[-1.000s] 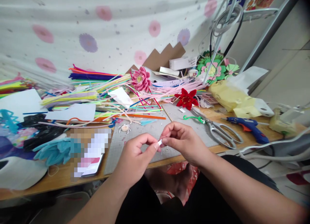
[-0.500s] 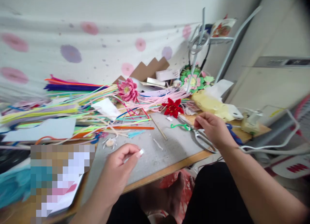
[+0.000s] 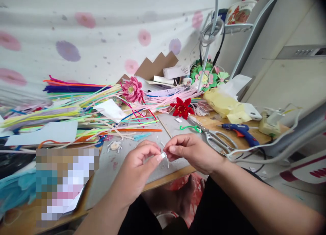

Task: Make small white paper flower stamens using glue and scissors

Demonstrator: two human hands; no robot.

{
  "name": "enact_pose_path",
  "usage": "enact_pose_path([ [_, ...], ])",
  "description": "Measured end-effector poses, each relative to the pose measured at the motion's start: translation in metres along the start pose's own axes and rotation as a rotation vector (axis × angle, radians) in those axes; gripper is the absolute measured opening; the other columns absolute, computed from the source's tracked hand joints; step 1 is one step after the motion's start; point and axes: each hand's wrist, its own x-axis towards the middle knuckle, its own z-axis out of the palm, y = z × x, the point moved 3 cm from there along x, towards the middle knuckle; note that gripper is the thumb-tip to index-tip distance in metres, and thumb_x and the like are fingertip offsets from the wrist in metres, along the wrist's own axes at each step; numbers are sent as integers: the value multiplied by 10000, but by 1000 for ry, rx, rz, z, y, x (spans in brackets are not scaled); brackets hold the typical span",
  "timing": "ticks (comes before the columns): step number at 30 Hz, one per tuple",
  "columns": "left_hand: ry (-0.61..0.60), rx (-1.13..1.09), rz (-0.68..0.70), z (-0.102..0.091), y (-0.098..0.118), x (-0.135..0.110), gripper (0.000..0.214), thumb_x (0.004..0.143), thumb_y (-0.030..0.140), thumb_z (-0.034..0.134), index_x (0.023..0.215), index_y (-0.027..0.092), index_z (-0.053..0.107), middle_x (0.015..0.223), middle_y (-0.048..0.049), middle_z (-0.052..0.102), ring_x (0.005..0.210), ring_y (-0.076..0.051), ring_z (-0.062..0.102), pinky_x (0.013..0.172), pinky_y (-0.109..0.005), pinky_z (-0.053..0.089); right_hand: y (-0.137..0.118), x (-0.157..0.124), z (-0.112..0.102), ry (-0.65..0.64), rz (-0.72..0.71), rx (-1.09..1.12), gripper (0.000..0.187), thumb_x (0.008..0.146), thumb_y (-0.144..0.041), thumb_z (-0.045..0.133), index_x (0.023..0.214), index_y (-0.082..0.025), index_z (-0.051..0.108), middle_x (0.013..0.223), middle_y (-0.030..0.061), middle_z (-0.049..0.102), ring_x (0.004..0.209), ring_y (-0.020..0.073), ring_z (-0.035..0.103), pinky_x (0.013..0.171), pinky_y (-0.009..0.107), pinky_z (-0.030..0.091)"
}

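My left hand is closed in a pinch on a small white piece, which looks like paper or tape. Right beside it, the fingertips of my right hand are pressed together; what they hold, if anything, is hidden. A thin whitish strip shows between the hands, and I cannot tell whether it is held. Beyond my right hand lie scissors and a curled green pipe cleaner. A red fuzzy flower rests at the far edge of the grey mat.
Bundles of coloured pipe cleaners cover the left and back of the table, with a pink flower among them. At right are a blue glue gun, a yellow plastic bag and a white cable. A beaded white item lies on the mat.
My right hand has moved left and nearer, from beside the scissors' handles to the white piece. My left hand has shifted slightly right, still pinching it. The glue gun is now uncovered.
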Motion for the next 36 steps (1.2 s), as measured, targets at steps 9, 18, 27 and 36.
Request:
enact_pose_path([
  [9,-6,79,31,-4,5,-4,136,846,235,569,719,208,611,839,0,558,849,-162,547,802,-292,405,4,2,9,-15,-4,-8,297,659,-384,799,696,-117,673,574,-15,611,567,86,531,611,240,426],
  [18,-10,75,28,-7,10,-10,137,843,214,556,712,202,593,813,4,545,806,-154,539,762,-293,404,6,4,22,0,-72,-28,291,651,-365,805,676,-131,635,626,-22,597,607,93,505,623,243,380],
  [27,-4,57,3,-14,5,-14,149,864,246,562,729,204,608,825,3,557,822,-158,550,789,-307,397,7,4,24,-100,-28,138,370,755,-476,699,699,-111,671,676,36,634,643,127,579,673,289,456],
  [36,30,82,-6,-15,6,-17,145,851,253,568,721,198,598,827,-7,565,813,-163,544,773,-297,410,3,6,29,-23,-103,-172,272,745,-394,714,711,-149,600,649,-14,572,633,111,510,648,265,409],
])
